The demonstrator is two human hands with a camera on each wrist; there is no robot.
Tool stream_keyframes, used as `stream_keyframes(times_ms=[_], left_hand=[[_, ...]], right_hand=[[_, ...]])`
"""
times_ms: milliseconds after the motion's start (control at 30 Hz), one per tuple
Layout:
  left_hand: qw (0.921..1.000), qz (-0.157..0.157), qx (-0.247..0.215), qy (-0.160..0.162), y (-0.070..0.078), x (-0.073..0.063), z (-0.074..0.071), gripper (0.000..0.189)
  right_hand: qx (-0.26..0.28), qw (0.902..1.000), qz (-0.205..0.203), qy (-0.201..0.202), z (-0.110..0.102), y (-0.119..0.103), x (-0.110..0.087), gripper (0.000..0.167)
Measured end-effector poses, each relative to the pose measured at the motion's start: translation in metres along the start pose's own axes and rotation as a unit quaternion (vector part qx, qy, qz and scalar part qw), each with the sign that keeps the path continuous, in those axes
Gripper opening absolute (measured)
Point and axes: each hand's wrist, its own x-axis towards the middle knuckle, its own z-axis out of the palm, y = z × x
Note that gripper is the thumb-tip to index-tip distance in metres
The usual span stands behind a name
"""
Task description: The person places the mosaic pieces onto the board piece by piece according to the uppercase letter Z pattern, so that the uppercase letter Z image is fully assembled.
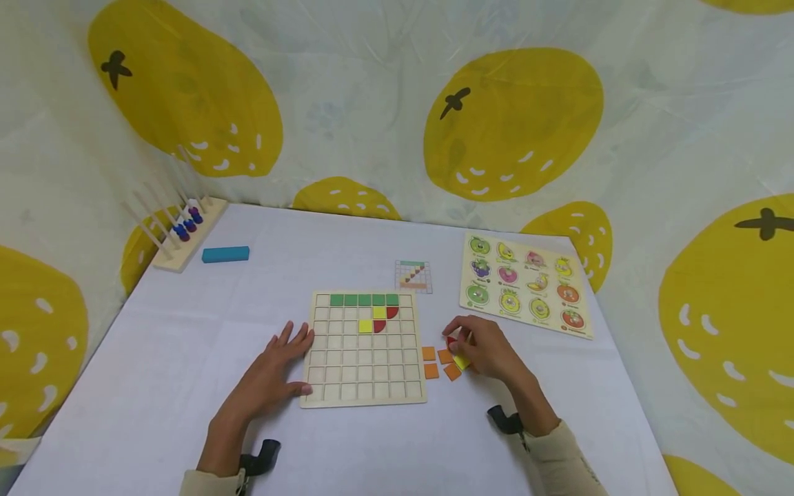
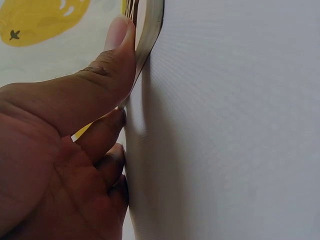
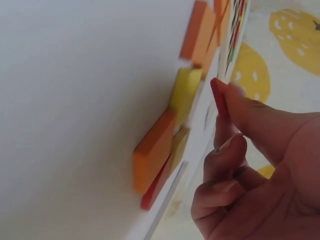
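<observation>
Your left hand (image 1: 273, 370) rests, fingers spread, against the grid board (image 1: 364, 358); your right hand (image 1: 486, 346) pinches a red piece (image 3: 219, 100). Nine pieces (image 1: 379, 313) are seated; orange tiles (image 1: 431, 371) lie unplaced.

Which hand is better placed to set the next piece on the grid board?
Likely the right hand: it pinches a red piece beside the grid board, while the left hand, holding no piece, touches its left edge.

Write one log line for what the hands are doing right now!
left hand: touches grid board | right hand: pinches red piece | orange squares: beside board
</observation>
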Motion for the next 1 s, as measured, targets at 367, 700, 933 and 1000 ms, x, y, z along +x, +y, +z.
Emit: stream_keyframes(times_ms=[367,700,933,1000], left_hand=[[0.9999,0.005,-0.009,0.003,-0.001,0.001,0.001,0.109],[1.0000,0.005,-0.007,0.002,-0.001,0.000,0.000,0.110],[1.0000,0.008,-0.005,0.002,0.000,0.001,0.000,0.110],[0.9999,0.010,-0.006,0.004,-0.001,0.001,0.000,0.110]], right_hand=[[0.021,0.9984,-0.048,-0.019,0.019,-0.038,0.004,0.013],[0.022,0.9970,-0.072,-0.016,0.044,-0.074,0.020,0.015],[-0.004,0.9968,-0.078,-0.014,0.063,-0.096,0.036,0.020],[-0.010,0.9971,-0.074,-0.013,0.068,-0.101,0.040,0.020]])
